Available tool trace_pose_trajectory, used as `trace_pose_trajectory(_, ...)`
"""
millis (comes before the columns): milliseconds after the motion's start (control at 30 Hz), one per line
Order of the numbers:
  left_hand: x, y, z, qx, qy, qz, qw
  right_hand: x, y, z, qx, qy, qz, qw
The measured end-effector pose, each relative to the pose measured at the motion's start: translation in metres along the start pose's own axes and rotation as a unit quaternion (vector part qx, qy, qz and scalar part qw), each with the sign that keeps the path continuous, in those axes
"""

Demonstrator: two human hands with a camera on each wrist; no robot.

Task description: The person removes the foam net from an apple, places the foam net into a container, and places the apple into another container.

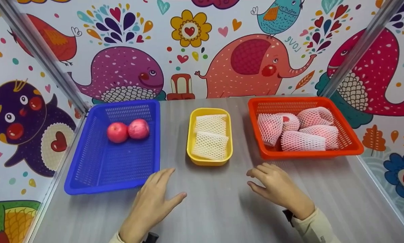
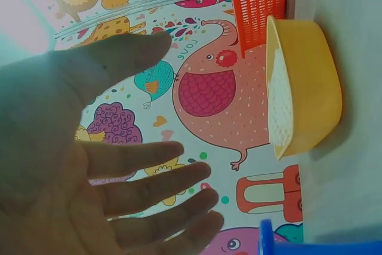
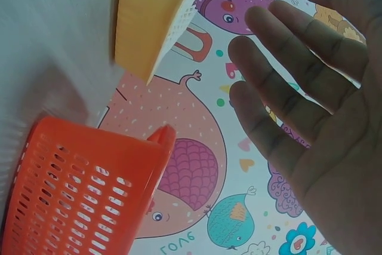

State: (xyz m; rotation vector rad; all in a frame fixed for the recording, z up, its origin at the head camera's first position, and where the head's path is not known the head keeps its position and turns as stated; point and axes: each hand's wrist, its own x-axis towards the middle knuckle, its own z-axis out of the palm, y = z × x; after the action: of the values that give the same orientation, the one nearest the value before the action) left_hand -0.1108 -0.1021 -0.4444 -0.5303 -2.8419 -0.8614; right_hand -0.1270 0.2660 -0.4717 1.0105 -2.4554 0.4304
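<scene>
My left hand (image 1: 152, 199) hovers near the front right corner of the blue basket (image 1: 113, 189), fingers extended, thumb spread, holding nothing. Two red apples (image 1: 117, 132) sit side by side in that basket. In front of the red basket (image 1: 310, 154), my right hand (image 1: 276, 184) is raised with relaxed, slightly bent fingers and nothing in its grasp. Several apples in white foam nets (image 1: 303, 140) lie inside the red basket. Between the two baskets stands a yellow bin (image 1: 209, 162) holding flat white foam nets (image 1: 210, 145). Both wrist views show empty palms with fingers apart.
All the containers stand on a grey table (image 1: 208, 202). A wall with cartoon animals (image 1: 249, 74) rises right behind them, and printed side panels with metal posts (image 1: 360, 47) bound the table at left and right.
</scene>
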Motion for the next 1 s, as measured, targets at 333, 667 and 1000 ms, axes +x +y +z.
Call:
trace_pose_trajectory(333, 0.001, 0.002, 0.003, -0.008, -0.019, -0.004, 0.9998, 0.013, 0.028, -0.037, -0.037, -0.016, 0.000, 0.9992)
trace_pose_trajectory(667, 0.003, -0.004, 0.010, -0.012, -0.016, 0.004, 0.9998, 0.038, 0.118, -0.106, -0.088, -0.091, 0.107, 0.9862)
trace_pose_trajectory(1000, 0.003, -0.004, 0.009, -0.014, -0.039, -0.012, 0.9991, 0.044, 0.213, -0.122, -0.072, -0.215, 0.298, 0.9274)
